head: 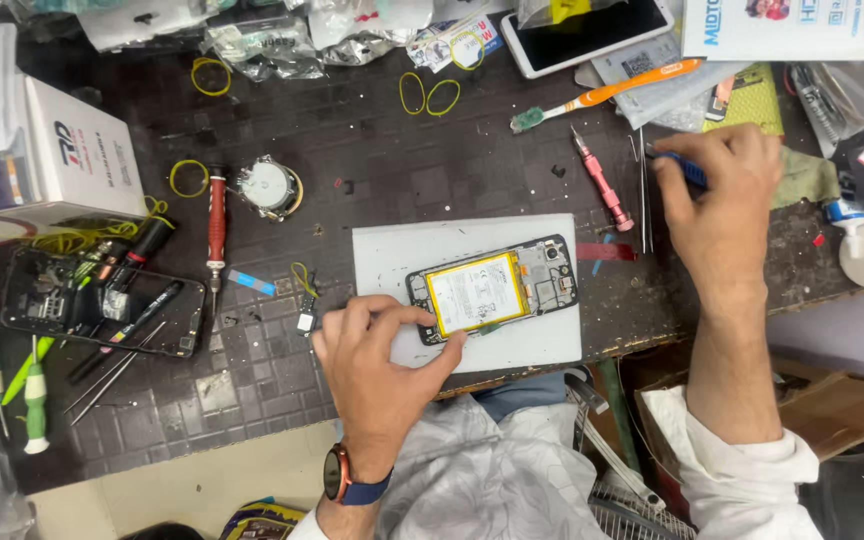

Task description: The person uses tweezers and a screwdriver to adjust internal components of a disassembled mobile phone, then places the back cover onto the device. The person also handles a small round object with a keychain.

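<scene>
Hands at work over an opened smartphone [493,290], its yellow-labelled battery exposed, lying on a pale grey mat [392,250] near the front edge of a dark, cluttered surface [372,150]. The left hand [377,365] pinches the phone's lower-left corner, thumb and fingers closed on its frame. Well apart, the right hand [722,205] is clamped on a blue-handled tool [685,168] at the surface's right side, just beside a pink screwdriver [600,182] and thin tweezers [642,195]. A red screwdriver [216,225] and a second dismantled phone [102,305] lie to the left.
</scene>
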